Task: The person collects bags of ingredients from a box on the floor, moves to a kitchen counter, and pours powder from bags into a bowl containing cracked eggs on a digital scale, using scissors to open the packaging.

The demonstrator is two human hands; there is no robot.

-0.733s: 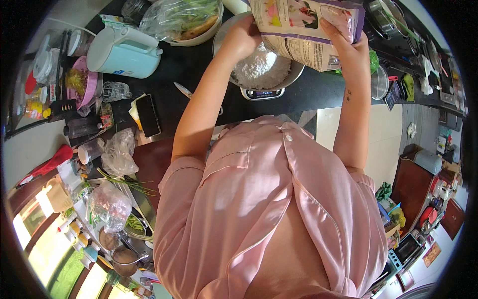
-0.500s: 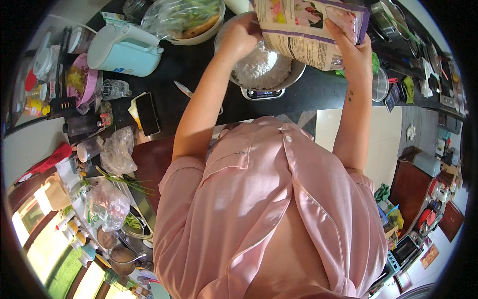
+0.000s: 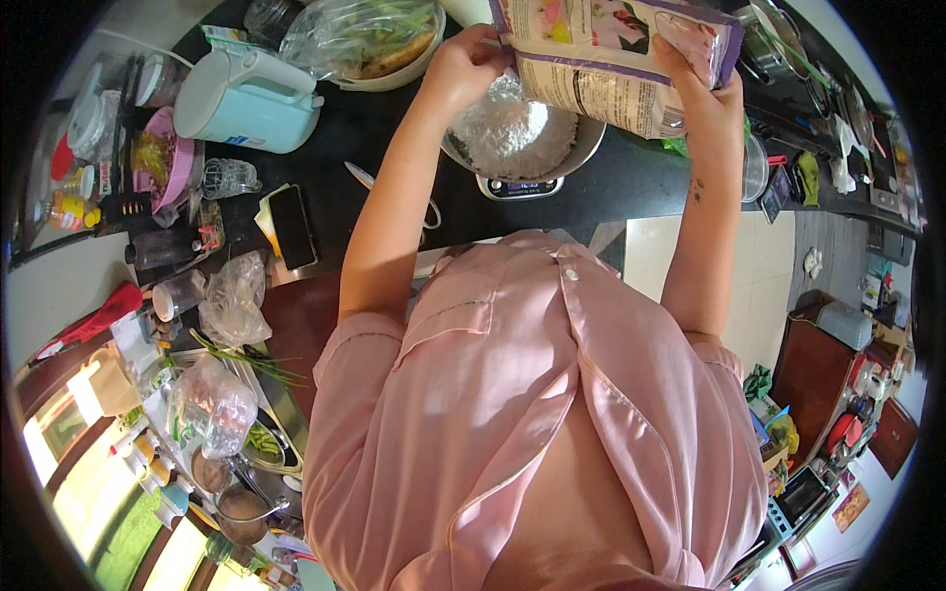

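A printed beige bag with purple edges (image 3: 591, 84) is held tilted between my two hands, over a metal bowl (image 3: 593, 148). My left hand (image 3: 465, 67) is closed on the bag's left end. At its other end, my right hand (image 3: 702, 98) grips the bag with the thumb lying across the printed side. A heap of white powder (image 3: 512, 123) fills much of the bowl. Under the bowl sits a digital kitchen scale (image 3: 519, 189) with a lit display. The bag's mouth is hard to see behind my left fingers.
Scissors (image 3: 432, 215) lie partly under my left forearm. A phone (image 3: 292, 227), a glass mug (image 3: 231, 177) and a light-blue jug (image 3: 251, 103) are on the left. Behind stands a bowl of bagged green vegetables (image 3: 394, 69). Pots (image 3: 778, 44) stand at far right.
My left hand has shifted slightly left, and my right hand slightly right and down. The bag has moved a little with them, and its tilt differs slightly.
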